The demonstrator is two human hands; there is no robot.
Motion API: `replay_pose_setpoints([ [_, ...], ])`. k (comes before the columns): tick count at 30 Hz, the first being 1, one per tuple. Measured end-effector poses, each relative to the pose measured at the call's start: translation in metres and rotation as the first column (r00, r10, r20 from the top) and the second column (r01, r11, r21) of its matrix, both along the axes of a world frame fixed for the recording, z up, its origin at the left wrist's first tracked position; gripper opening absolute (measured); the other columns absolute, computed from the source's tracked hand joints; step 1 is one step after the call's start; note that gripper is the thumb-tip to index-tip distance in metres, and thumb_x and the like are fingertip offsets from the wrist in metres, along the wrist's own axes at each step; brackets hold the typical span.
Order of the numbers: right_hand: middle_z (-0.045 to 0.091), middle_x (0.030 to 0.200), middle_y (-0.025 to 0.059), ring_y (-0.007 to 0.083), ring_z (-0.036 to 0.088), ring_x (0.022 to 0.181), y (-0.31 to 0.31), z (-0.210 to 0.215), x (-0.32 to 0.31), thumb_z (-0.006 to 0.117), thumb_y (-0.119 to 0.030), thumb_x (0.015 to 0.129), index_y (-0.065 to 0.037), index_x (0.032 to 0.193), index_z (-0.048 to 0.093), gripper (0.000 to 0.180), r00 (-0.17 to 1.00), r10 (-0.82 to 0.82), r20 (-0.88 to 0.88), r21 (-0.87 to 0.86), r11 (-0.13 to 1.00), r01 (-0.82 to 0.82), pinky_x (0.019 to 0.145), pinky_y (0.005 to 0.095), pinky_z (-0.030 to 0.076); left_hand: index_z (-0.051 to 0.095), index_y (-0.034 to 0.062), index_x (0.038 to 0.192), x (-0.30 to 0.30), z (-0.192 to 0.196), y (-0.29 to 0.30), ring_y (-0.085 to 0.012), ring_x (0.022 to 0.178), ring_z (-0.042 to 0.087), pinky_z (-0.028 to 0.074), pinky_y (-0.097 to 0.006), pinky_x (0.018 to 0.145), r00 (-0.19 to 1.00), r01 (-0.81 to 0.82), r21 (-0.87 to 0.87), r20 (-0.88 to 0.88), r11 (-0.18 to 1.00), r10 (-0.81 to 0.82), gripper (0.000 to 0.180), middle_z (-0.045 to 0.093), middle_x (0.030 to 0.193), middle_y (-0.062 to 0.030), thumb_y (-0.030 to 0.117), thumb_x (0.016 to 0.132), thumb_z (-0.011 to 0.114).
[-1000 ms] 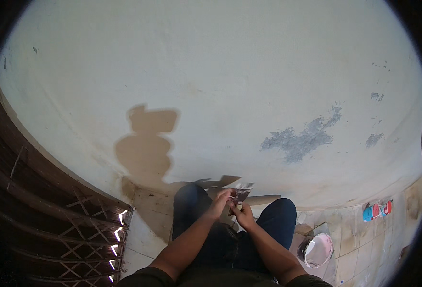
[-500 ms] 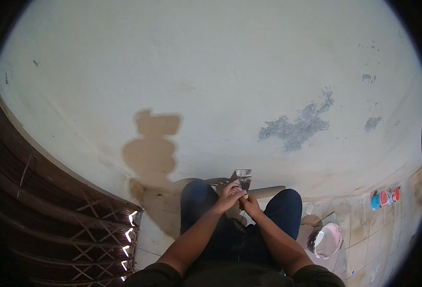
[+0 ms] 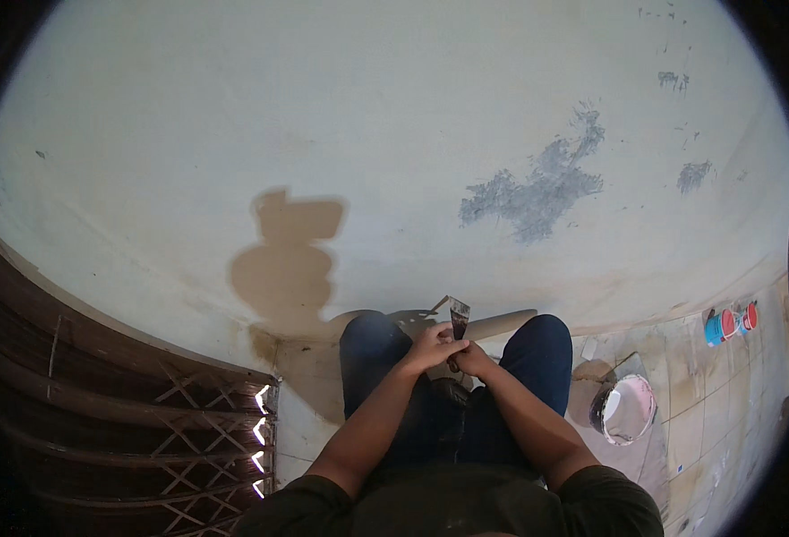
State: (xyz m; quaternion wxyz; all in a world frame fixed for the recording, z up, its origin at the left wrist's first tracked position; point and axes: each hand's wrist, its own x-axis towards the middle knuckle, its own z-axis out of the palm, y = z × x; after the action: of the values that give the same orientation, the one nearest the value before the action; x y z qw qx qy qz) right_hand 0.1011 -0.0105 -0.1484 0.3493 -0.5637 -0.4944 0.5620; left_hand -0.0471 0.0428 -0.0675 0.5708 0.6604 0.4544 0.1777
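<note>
Between my knees, both hands meet at a putty knife (image 3: 460,318) whose blade points up toward the wall and is smeared dark. My right hand (image 3: 475,360) is closed round its handle, and the handle's brown lower end shows beneath the fingers. From the left, my left hand (image 3: 430,349) reaches across with its fingers bent against the knife just below the blade, close to the right hand. Part of the handle is hidden by the fingers. Ahead stands a pale wall (image 3: 394,134) with a rough grey patch (image 3: 537,192) right of centre.
At my right a white bucket (image 3: 629,410) with a pinkish rim stands on a tiled floor (image 3: 681,403). Farther right are blue and red containers (image 3: 725,325). A dark folding metal gate (image 3: 170,421) runs along the left. My shadow (image 3: 287,255) falls on the wall.
The blade has turned and tilted, with its edge now angled differently above my hands. My view has shifted, so the wall patch sits higher. Both hands stay together at the knife.
</note>
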Motion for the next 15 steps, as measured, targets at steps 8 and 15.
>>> replay_pose_setpoints([
  [8,0.065,0.089,0.0088,0.0161,0.059,0.085,-0.004,0.027,0.001,0.055,-0.012,0.091,0.001,0.103,0.063,0.019,0.999,-0.023,0.030,0.188,0.982,0.016,0.073,0.0352,0.049,0.058,-0.0060,0.121,0.001,0.005,-0.001,-0.0163,0.083,0.061,0.049,-0.031,0.075,0.998,0.000,0.051,0.069,0.999,-0.004,0.069,0.064,0.095,-0.0107,0.045,0.078,0.078],
  [15,0.043,0.064,0.0031,0.0144,0.041,0.053,0.006,0.120,-0.002,0.042,-0.023,0.097,-0.007,0.090,0.046,0.017,0.800,-0.313,-0.512,0.211,0.857,0.470,0.052,0.0292,0.039,0.064,0.0009,0.098,-0.007,0.008,0.014,-0.0131,0.063,0.055,0.045,-0.027,0.062,0.697,-0.322,-0.237,0.596,0.916,0.399,0.048,0.059,0.078,-0.0046,0.042,0.100,0.039],
])
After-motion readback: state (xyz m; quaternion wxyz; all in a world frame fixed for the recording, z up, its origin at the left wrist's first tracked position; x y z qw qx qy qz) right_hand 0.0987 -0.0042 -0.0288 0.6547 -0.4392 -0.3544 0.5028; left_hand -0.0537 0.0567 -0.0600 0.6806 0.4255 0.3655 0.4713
